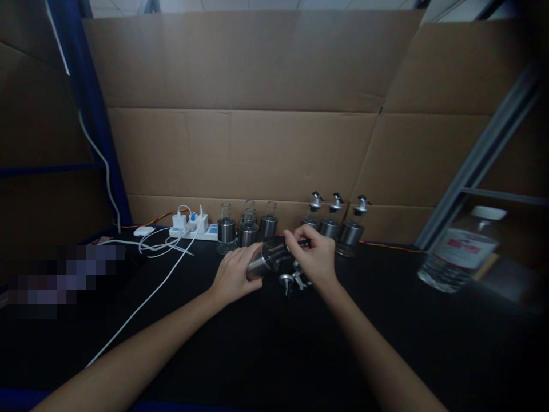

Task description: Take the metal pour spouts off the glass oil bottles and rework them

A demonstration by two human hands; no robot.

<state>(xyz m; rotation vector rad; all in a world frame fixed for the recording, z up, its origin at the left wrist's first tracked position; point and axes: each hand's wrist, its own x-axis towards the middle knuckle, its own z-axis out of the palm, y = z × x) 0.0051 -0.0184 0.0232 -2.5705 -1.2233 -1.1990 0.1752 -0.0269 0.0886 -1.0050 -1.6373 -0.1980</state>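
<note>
Left hand (237, 269) is clasping a bottle (271, 256) slanting toward the bench's (266, 355) right edge; right hand (315, 254) is pinching a dark piece (304, 242).

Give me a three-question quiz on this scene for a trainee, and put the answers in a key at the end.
1. True or false: the water bottle is to the right of the power strip.
2. Which hand is wrapped around the tilted bottle?
3. How many standing bottles have a spout fitted?

Key: 1. True. 2. The left hand. 3. Three.
</note>
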